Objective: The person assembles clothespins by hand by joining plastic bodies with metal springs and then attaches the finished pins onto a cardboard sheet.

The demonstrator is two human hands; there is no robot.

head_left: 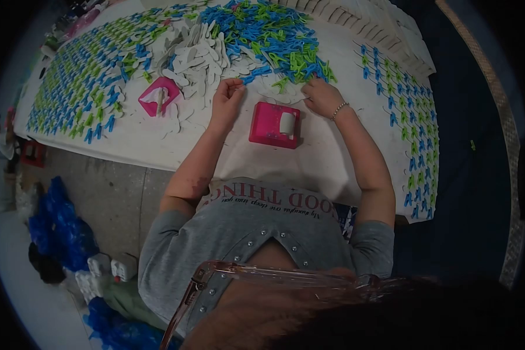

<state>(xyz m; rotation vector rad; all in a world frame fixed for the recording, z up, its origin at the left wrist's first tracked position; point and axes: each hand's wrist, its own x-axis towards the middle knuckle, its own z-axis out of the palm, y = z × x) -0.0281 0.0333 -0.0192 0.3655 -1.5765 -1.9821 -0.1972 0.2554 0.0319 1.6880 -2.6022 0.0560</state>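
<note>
My left hand (228,98) is closed, thumb and fingers curled together, beside a loose pile of flat white pieces shaped like small insoles (201,61). What it holds, if anything, is hidden. My right hand (323,97), with a beaded bracelet on the wrist, has its fingers bent together at the near edge of a heap of blue and green plastic clothespins (274,38). Its fingertips are partly hidden, so I cannot make out what is in them. Between my forearms sits a pink box (265,124) with a white roller (287,124) in its top.
A pink tray with a white piece (147,108) lies left of my left hand. Clipped pieces in rows (76,87) cover the table's left side, with more rows (411,116) on the right. Stacked white pieces (344,14) line the back. Blue plastic bags (61,227) lie on the floor.
</note>
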